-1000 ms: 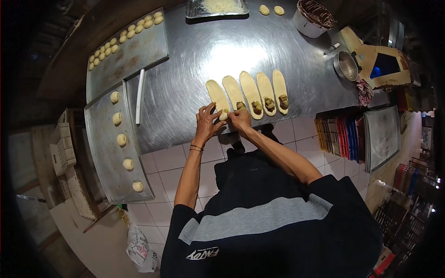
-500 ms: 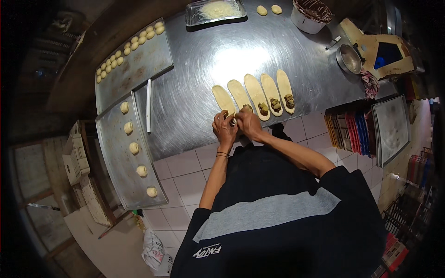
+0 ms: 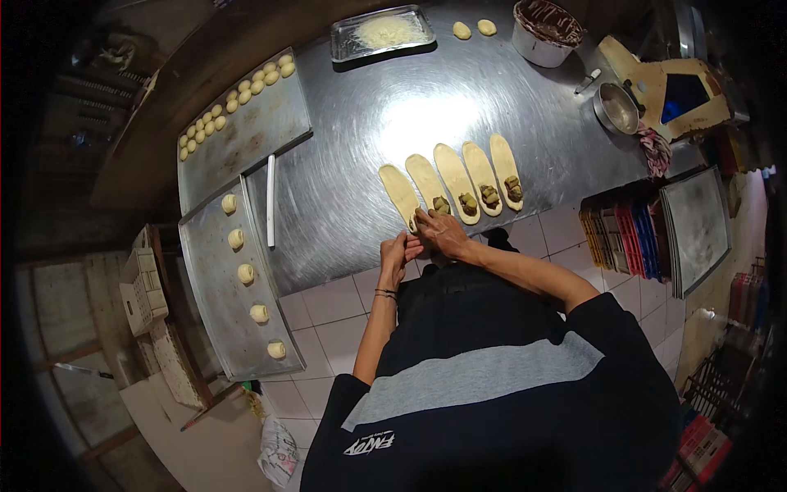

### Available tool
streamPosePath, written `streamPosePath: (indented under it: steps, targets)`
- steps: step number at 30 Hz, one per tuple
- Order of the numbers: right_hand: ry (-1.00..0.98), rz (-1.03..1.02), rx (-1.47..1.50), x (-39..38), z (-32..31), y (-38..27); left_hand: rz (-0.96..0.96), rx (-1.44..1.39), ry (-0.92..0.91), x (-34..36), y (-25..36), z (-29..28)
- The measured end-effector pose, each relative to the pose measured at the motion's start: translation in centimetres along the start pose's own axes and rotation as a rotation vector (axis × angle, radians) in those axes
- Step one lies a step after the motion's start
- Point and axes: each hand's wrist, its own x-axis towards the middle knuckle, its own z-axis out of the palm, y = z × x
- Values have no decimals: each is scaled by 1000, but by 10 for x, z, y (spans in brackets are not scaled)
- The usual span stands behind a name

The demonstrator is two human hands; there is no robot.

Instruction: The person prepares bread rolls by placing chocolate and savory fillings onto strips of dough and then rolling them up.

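Several flat, long strips of dough lie side by side on the steel table. The leftmost dough strip (image 3: pixel 398 189) has its near end by my hands, with a bit of dark filling partly hidden there. My right hand (image 3: pixel 445 235) is over that end, fingers bent together and pointing left; what they pinch is hidden. My left hand (image 3: pixel 397 252) is at the table's near edge just below, fingers stretched to the right and thumb apart, with nothing visibly held. Brown-green chunky filling (image 3: pixel 468 203) sits on the near ends of the other strips, including the rightmost dough strip (image 3: pixel 502 160).
Left, one baking tray (image 3: pixel 246 131) carries several dough balls; a nearer tray (image 3: pixel 217 303) carries rolled dough pieces (image 3: pixel 246 274). A white stick (image 3: pixel 271 201) lies beside them. Farther back are a tray of pale shreds (image 3: pixel 384 34), a brown-smeared tub (image 3: pixel 545 51) and a metal bowl (image 3: pixel 616 108).
My left hand has drawn back from the leftmost strip to the table edge, and its fingers have straightened. My right hand has shifted slightly nearer, uncovering filling on the neighbouring strip.
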Motion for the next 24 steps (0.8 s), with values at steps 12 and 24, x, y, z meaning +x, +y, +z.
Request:
streamPosePath:
  steps: [12,24]
  targets:
    - [77,73,382,3,-43,-35,720,353,337,-34,15,36]
    - [169,196,686,-17,-27,-61,824,720,288,-75,-8,12]
